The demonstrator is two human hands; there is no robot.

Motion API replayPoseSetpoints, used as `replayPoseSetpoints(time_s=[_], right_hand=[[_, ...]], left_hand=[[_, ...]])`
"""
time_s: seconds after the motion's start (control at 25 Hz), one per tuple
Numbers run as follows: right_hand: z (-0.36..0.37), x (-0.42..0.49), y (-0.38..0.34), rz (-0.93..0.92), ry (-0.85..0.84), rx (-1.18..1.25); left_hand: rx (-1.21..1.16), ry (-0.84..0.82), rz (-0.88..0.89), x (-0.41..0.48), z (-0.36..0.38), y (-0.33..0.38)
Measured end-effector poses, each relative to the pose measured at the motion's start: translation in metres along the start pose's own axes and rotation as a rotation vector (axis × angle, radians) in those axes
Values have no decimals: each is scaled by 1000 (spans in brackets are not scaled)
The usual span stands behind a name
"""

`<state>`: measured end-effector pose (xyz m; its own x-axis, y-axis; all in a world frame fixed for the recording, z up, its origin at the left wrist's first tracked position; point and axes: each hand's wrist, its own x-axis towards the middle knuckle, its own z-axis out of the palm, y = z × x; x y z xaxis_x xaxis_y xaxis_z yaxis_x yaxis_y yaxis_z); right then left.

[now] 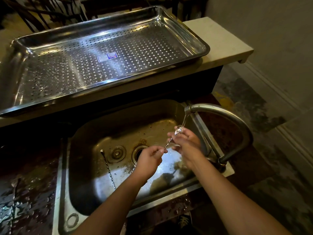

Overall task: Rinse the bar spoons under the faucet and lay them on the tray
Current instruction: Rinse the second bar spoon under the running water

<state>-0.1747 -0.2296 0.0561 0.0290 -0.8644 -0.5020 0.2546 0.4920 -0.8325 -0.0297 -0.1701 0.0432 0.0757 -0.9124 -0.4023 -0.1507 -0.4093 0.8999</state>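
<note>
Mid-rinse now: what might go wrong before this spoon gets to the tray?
1. The left hand only pinches the wet bar spoon at its thin handle tip; a slip could send it toward the open drain close by.
2. The faucet stream strikes the spoon's bowl, so water may spray past the sink rim.
3. The second spoon lying in the sink might be overlooked.

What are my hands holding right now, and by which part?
A bar spoon: left hand pinches the twisted stem, right hand holds it near the bowl.

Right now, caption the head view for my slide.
Left hand and right hand hold a spoon under the faucet; another spoon lies in the sink.
</note>
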Motion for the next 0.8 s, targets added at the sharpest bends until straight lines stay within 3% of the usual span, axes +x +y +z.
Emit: replayPoseSetpoints(time_s=[0.2,0.32,0.48,0.64,0.8], right_hand=[[2,-2,-8,-60,36,-104],[7,-8,-6,-73,-40,-92],[6,-8,-14,-106,29,-99],[8,-14,-11,-117,-42,-130],[2,-7,-19,-134,78,-160]], left_hand=[[-13,-29,-11,-1,-2,-2],[-20,-18,-24,4,0,-1],[3,-26,-26,7,2,0],[-49,-36,-9,9,9,7],[-7,-46,8,7,13,9]])
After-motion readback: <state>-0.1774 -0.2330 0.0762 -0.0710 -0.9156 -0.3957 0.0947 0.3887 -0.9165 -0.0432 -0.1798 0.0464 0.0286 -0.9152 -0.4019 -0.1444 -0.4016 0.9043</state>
